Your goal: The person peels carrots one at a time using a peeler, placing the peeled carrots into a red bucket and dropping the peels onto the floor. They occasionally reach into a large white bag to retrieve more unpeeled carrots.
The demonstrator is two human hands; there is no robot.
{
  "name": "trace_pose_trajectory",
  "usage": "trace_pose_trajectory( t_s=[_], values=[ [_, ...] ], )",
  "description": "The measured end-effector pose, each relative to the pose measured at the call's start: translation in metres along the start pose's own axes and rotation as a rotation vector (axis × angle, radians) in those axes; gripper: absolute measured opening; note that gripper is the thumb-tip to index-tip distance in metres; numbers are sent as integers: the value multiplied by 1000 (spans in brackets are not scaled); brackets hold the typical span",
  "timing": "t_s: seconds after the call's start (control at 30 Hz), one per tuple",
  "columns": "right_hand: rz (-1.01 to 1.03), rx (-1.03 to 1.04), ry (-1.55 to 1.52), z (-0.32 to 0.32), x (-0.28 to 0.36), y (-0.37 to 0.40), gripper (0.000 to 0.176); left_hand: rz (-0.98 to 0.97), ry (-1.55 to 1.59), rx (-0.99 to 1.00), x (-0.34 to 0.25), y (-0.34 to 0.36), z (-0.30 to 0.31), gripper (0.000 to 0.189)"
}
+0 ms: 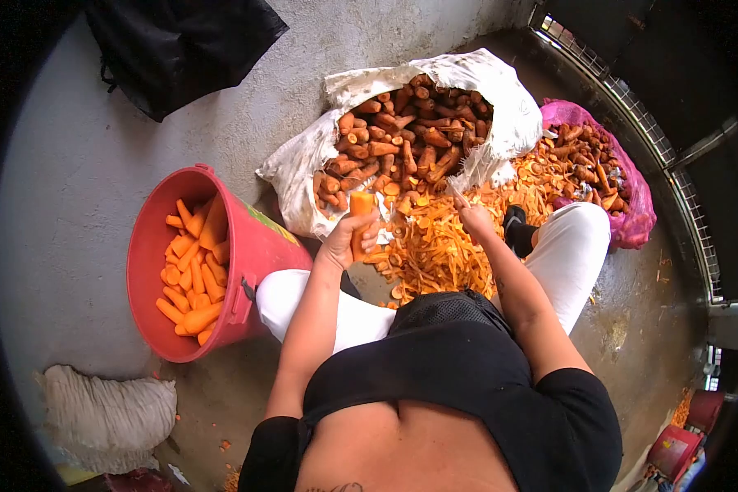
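My left hand (350,238) is wrapped round a peeled orange carrot (361,215), held upright beside the red bucket. My right hand (476,216) grips a small peeler or knife (457,193), its shape too small to tell, over the heap of orange peelings (443,250). In front of my hands a white sack (508,107) lies open, full of unpeeled carrots (426,135). Peeled carrots (195,279) lie inside the tilted red bucket (157,246) at my left.
A pink mesh bag (631,215) with carrots and scraps lies at the right. A black bag (189,49) is against the wall. At the lower left is a whitish sack (111,418); red containers (675,451) stand at the lower right.
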State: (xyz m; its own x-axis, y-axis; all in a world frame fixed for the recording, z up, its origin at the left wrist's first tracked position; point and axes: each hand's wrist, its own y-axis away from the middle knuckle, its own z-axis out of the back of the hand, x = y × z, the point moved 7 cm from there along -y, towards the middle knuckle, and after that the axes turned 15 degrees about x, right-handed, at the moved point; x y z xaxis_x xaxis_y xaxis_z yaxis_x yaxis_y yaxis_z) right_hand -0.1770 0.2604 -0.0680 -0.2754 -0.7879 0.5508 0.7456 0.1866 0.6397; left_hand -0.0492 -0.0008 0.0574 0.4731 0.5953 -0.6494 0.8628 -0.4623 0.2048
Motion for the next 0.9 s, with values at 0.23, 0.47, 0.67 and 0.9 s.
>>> trace_pose_trajectory(
  t_s=[0.23, 0.47, 0.67, 0.9],
  values=[
    [-90, 115, -36, -40, -39, -34, 72, 5, 28, 25, 5, -10, 11, 59],
    [-79, 117, -7, -38, -44, -24, 72, -61, 26, -175, 1, 1, 24, 48],
    [-67, 150, -66, -45, -54, -23, 70, -149, 27, -102, 0, -5, 30, 51],
    [-50, 158, 94, -38, -45, -15, 71, -143, 1, -28, -2, -11, 24, 61]
  ],
)
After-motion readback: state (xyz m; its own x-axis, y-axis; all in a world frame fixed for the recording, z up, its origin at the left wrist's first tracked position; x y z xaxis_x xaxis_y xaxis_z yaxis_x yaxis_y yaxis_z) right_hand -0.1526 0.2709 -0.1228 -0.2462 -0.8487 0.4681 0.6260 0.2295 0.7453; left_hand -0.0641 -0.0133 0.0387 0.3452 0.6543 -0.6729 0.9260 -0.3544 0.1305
